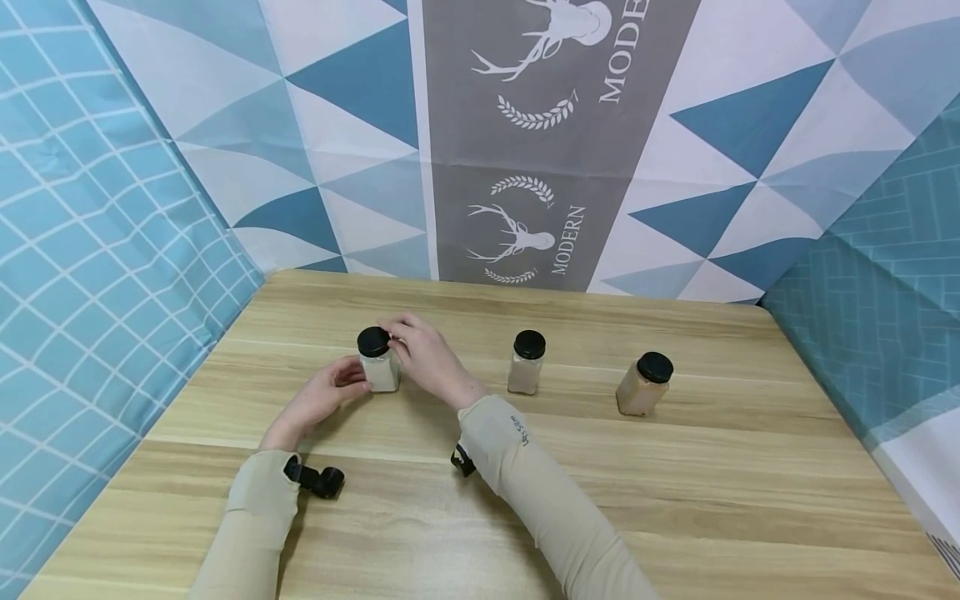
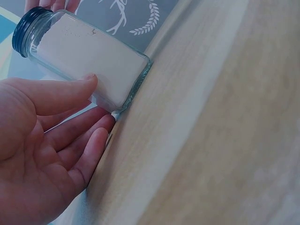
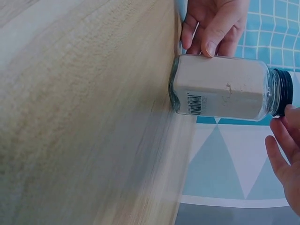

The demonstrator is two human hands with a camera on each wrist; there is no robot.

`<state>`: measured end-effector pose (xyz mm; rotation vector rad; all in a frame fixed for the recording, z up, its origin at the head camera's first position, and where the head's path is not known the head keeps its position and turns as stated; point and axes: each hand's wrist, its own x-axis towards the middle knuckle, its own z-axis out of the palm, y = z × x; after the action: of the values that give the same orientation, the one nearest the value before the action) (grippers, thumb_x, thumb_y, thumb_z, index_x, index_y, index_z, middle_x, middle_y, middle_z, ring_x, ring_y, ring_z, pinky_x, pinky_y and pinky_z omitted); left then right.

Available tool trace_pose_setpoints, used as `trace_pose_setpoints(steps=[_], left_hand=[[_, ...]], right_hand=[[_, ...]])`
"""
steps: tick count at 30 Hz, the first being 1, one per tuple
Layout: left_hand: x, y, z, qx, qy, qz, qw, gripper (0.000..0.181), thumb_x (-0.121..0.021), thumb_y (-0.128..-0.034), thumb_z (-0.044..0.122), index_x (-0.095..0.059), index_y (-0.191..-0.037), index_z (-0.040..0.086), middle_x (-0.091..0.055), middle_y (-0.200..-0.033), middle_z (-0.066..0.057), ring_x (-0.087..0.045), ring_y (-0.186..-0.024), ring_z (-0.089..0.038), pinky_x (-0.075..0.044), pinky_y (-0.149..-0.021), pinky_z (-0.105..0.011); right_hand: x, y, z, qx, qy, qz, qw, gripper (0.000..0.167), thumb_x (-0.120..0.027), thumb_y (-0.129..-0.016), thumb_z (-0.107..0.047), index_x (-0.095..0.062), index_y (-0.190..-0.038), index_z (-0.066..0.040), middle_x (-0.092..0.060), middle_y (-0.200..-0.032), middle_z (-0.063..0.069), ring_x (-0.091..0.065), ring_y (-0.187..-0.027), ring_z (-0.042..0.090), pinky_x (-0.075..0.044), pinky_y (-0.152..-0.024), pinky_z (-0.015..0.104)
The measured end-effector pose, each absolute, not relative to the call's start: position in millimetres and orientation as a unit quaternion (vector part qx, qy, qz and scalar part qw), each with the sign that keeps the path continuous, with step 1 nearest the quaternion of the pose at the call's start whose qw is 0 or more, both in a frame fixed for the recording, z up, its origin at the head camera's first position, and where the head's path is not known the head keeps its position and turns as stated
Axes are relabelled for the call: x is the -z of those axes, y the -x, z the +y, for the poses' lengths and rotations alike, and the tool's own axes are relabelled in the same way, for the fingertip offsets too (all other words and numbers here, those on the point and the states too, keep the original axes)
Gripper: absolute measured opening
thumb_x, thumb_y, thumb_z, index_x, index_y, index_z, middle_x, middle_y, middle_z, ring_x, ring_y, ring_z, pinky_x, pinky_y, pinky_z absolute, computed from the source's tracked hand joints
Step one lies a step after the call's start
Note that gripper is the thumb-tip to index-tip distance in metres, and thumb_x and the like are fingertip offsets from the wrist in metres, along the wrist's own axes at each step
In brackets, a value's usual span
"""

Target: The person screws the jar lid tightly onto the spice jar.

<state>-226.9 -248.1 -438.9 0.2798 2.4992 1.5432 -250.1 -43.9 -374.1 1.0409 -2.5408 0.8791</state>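
Observation:
A square glass jar (image 1: 381,374) of pale powder stands upright on the table at the left, topped by a black lid (image 1: 372,342). My left hand (image 1: 321,397) holds its lower body from the left, the thumb (image 2: 70,93) against one glass face and fingers partly hidden behind. From the right, my right hand (image 1: 431,360) pinches the lid's edge with thumb and fingertips. In the right wrist view, a barcode label (image 3: 194,103) shows low on the jar; the lid sits on its neck.
A second black-lidded jar (image 1: 525,371) of pale powder stands right of my right hand. Farther right is a third jar (image 1: 642,390) with tan powder. Patterned cloth (image 1: 360,108) rises behind the wooden table (image 1: 675,500), and blue checked cloth (image 1: 97,250) borders its left side.

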Motion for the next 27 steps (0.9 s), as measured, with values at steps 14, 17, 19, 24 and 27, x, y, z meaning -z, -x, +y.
trace_pose_setpoints(steps=[14,17,19,24,27], left_hand=[[436.8,227.1,-248.6,-0.521,-0.089,0.843,0.096,0.057,-0.058,-0.0891,0.025,-0.035,-0.136,0.002,-0.044,-0.132,-0.021,-0.041,-0.121,-0.036,-0.032,-0.101,-0.05],[436.5,226.3,-248.5,-0.52,-0.089,0.844,0.096,0.056,-0.058,-0.0892,0.024,-0.036,-0.136,0.002,-0.044,-0.132,-0.022,-0.041,-0.121,-0.036,-0.032,-0.101,-0.05],[436.5,225.9,-248.5,-0.518,-0.091,0.845,0.096,0.056,-0.058,-0.0893,0.024,-0.036,-0.136,0.002,-0.044,-0.132,-0.021,-0.042,-0.121,-0.036,-0.032,-0.101,-0.05],[436.4,225.4,-248.5,-0.516,-0.091,0.846,0.098,0.057,-0.058,-0.0893,0.026,-0.036,-0.136,0.003,-0.044,-0.132,-0.021,-0.041,-0.122,-0.036,-0.032,-0.101,-0.05],[436.5,225.1,-248.2,-0.514,-0.09,0.847,0.101,0.057,-0.058,-0.0895,0.028,-0.035,-0.136,0.003,-0.044,-0.132,-0.021,-0.041,-0.122,-0.035,-0.033,-0.1,-0.05]], right_hand=[[375.1,251.4,-44.2,-0.312,-0.344,-0.876,0.129,0.022,-0.055,-0.091,-0.02,-0.063,-0.11,-0.011,-0.056,-0.119,0.0,-0.055,-0.107,0.01,-0.041,-0.091,0.014],[375.2,250.9,-44.4,-0.319,-0.343,-0.875,0.124,0.019,-0.056,-0.091,-0.019,-0.063,-0.106,-0.011,-0.056,-0.123,0.001,-0.053,-0.112,0.012,-0.04,-0.095,0.017],[375.2,250.7,-45.0,-0.318,-0.344,-0.875,0.121,0.021,-0.056,-0.091,-0.019,-0.062,-0.11,-0.011,-0.06,-0.119,0.0,-0.054,-0.111,0.011,-0.042,-0.093,0.018],[375.0,250.1,-46.8,-0.32,-0.352,-0.873,0.113,0.028,-0.056,-0.091,-0.018,-0.057,-0.117,-0.009,-0.064,-0.108,-0.003,-0.059,-0.098,0.009,-0.046,-0.081,0.018],[375.8,249.2,-47.1,-0.326,-0.356,-0.869,0.107,0.025,-0.056,-0.091,-0.016,-0.058,-0.115,-0.009,-0.064,-0.109,-0.002,-0.059,-0.093,0.009,-0.046,-0.076,0.016]])
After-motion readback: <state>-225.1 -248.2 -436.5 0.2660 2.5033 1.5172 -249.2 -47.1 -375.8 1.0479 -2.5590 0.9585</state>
